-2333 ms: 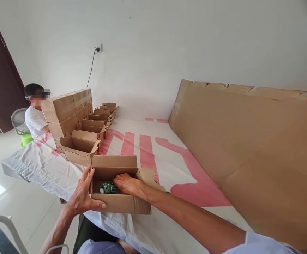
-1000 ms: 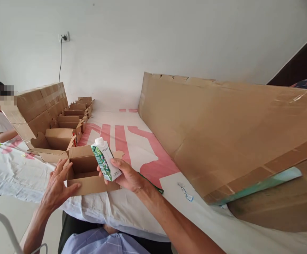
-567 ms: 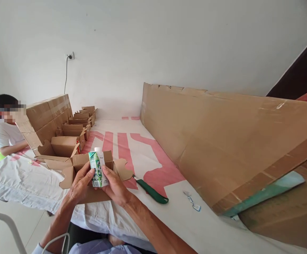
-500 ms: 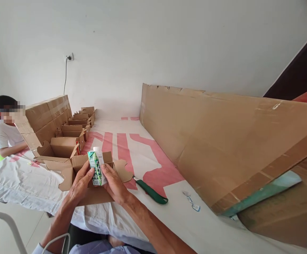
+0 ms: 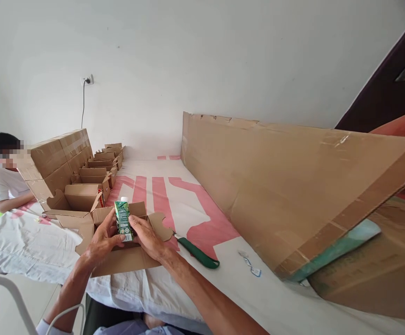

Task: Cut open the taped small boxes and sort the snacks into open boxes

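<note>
A small green and white drink carton (image 5: 123,220) with a white cap stands upright between my two hands, just above an open brown cardboard box (image 5: 125,260). My left hand (image 5: 101,239) grips the carton's left side and lower edge. My right hand (image 5: 148,237) holds its right side with thumb and fingers. The box sits on the white and red cloth (image 5: 188,204) near the table's front edge, its flaps spread open.
A green-handled knife (image 5: 197,252) lies just right of the box. A row of open cardboard boxes (image 5: 94,179) and stacked sealed cartons (image 5: 54,156) runs along the left. Another person (image 5: 2,179) sits at far left. A big cardboard sheet (image 5: 286,186) leans on the right.
My right hand lifted the carton out of the box, then my left hand left the box and joined it. Both hands now hold the carton lower and turned.
</note>
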{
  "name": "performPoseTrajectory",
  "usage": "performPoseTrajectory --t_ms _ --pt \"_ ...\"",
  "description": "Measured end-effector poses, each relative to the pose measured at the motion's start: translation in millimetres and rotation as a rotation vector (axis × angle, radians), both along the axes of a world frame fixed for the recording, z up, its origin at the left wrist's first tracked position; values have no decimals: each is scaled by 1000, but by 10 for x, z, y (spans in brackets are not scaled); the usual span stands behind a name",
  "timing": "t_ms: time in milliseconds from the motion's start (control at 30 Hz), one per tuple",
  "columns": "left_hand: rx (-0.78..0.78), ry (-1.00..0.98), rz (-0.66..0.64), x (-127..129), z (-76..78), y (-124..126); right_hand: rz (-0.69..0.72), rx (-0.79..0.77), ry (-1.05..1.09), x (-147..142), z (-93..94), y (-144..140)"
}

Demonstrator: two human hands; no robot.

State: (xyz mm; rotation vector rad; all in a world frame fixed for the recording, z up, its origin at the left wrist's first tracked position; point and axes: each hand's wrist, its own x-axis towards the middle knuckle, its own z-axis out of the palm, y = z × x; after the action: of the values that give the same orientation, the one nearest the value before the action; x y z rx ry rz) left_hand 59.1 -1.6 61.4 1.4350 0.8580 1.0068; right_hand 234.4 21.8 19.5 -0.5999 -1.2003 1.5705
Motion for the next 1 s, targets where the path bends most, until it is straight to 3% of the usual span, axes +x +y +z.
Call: performPoseTrajectory --t_ms 167,333,500,833,1000 --pt "52 -44 -57 -70 -133 215 15 -113 138 -11 -39 142" --pt "83 -15 -114 -209 -250 431 4 -111 15 50 -41 245" --pt "46 17 -162 -296 -262 572 47 -113 -91 110 -9 385" --pt "54 1 -141 -267 -225 757 148 -48 -207 282 81 644" --pt "74 -12 -131 -214 -263 816 77 3 -195 253 20 630"
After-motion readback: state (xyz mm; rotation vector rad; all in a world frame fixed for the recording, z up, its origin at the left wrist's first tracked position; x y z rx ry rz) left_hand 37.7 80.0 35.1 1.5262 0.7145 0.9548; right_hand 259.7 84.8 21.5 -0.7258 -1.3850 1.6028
